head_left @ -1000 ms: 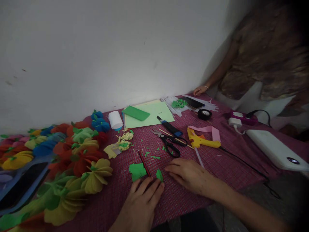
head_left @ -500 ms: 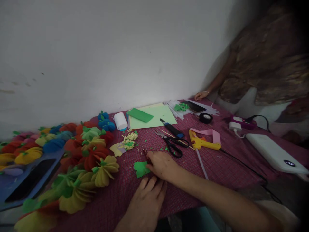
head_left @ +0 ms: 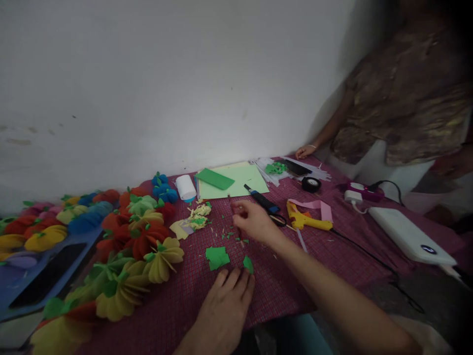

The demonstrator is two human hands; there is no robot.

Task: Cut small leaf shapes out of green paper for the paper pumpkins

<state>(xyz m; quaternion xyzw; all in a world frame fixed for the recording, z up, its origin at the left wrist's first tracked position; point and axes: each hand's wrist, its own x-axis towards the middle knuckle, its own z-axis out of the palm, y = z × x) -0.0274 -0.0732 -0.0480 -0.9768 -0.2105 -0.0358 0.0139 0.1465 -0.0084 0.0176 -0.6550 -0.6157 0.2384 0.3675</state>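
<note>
My right hand is raised over the cloth, fingers pinched around a slim dark stick that looks like a pencil. Flat on the table lies my left hand, fingers stretched out, its fingertips beside a small green paper piece. Just beyond those fingers is a jagged-edged green paper square. Black-handled scissors lie behind my right hand, which partly hides them. Past them rests a blue and black cutter knife.
Colourful paper pumpkins crowd the left side. Paper scraps, a white roll and light green sheets lie further back. On the right are a yellow glue gun, black tape and a power bank. Someone's hand rests at the far edge.
My right hand has lifted up and away from the green square with the pencil-like stick, uncovering the small green piece. My left hand stays flat. The view has shifted slightly.
</note>
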